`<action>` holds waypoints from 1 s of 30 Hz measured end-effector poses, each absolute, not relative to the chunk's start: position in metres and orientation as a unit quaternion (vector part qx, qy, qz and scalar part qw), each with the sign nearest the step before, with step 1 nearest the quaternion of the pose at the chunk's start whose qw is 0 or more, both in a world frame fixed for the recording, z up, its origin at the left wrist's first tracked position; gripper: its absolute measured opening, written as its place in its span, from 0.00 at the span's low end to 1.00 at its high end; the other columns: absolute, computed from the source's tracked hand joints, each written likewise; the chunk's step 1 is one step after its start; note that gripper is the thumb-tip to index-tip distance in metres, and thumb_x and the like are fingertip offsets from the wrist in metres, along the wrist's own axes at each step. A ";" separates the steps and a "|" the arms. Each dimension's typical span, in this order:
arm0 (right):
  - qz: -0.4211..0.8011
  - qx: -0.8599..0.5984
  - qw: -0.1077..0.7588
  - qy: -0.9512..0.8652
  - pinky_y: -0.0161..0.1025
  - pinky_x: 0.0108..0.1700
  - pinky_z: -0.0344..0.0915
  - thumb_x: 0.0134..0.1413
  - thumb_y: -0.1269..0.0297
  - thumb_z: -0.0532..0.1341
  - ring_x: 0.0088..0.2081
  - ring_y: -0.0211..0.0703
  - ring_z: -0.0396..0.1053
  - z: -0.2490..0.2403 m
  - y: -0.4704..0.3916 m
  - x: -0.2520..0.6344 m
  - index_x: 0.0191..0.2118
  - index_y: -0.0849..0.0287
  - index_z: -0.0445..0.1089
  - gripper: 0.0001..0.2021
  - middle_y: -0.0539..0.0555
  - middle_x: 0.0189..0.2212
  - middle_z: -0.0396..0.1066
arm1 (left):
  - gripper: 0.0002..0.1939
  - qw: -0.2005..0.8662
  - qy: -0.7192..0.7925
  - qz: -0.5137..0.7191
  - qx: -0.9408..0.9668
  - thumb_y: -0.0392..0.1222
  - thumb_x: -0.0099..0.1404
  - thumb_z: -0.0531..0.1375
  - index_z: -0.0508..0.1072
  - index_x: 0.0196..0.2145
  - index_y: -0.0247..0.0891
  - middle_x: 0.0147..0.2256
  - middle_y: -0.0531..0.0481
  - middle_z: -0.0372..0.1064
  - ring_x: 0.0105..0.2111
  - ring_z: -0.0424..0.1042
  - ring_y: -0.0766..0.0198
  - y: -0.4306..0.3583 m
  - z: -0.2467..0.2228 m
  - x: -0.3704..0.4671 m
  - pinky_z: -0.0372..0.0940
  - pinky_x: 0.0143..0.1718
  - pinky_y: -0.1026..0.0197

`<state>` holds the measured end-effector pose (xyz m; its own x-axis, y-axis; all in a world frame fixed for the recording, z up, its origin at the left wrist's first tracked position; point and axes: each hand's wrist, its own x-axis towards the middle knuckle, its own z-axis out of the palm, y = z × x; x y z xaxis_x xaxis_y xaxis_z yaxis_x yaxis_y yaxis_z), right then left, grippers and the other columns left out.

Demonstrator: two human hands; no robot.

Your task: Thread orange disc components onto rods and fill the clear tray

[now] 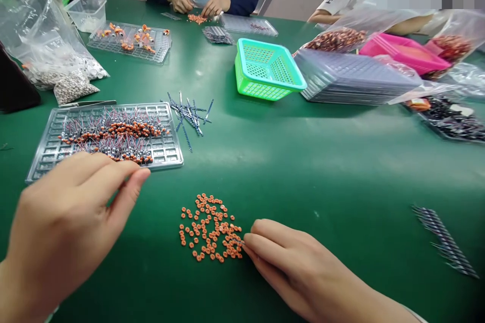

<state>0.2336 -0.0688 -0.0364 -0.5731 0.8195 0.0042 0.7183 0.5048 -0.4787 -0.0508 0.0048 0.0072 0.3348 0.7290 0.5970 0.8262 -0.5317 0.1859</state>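
Small orange ring-like pieces [206,227] lie scattered on the green table. My right hand [299,262] is at their right edge, its fingers pressed together around the end of something thin and dark, too small to make out. My left hand [71,217] hovers at the near edge of a clear compartment tray [166,156], thumb and index finger pinched; whatever they hold, if anything, cannot be seen. Rows of small parts with orange tips and thin wires [129,130] fill the middle of that tray. Thin dark strips [191,116] lie loose beside its right side.
A green basket [265,73] stands beyond the orange pieces, beside stacked clear trays [352,78]. Dark strips [445,239] lie in a row at the right. Bags of parts [74,86] rest at the left. Across the table, another person's hands [197,5] work over orange pieces.
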 end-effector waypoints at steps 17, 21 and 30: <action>0.564 -0.490 0.241 -0.619 0.35 0.33 0.66 0.55 0.53 0.62 0.30 0.42 0.68 -0.031 -0.074 0.229 0.35 0.54 0.74 0.10 0.52 0.28 0.72 | 0.06 -0.443 -0.343 -0.147 -0.815 0.38 0.65 0.58 0.75 0.32 0.38 0.28 0.54 0.69 0.29 0.67 0.69 -0.048 -0.020 0.019 0.61 0.32 0.68; 0.667 -0.491 0.257 -0.498 0.35 0.28 0.67 0.42 0.49 0.70 0.27 0.42 0.67 -0.039 -0.075 0.236 0.43 0.51 0.75 0.21 0.53 0.28 0.72 | 0.06 -0.398 -0.328 -0.143 -0.845 0.38 0.64 0.59 0.75 0.32 0.37 0.26 0.54 0.69 0.27 0.66 0.69 -0.045 -0.014 0.015 0.61 0.30 0.68; 0.693 -0.540 0.384 -0.285 0.26 0.23 0.62 0.40 0.51 0.72 0.23 0.33 0.58 -0.034 -0.053 0.241 0.31 0.54 0.72 0.16 0.47 0.22 0.61 | 0.12 0.096 -0.561 -0.085 -0.818 0.39 0.68 0.50 0.73 0.34 0.35 0.33 0.45 0.71 0.35 0.67 0.54 0.017 0.018 -0.068 0.62 0.38 0.53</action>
<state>0.2411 -0.0525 -0.0338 -0.1219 0.8396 -0.5293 -0.2248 -0.5428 -0.8092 -0.0680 0.0165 0.0182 0.3570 0.9008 0.2473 0.9336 -0.3532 -0.0610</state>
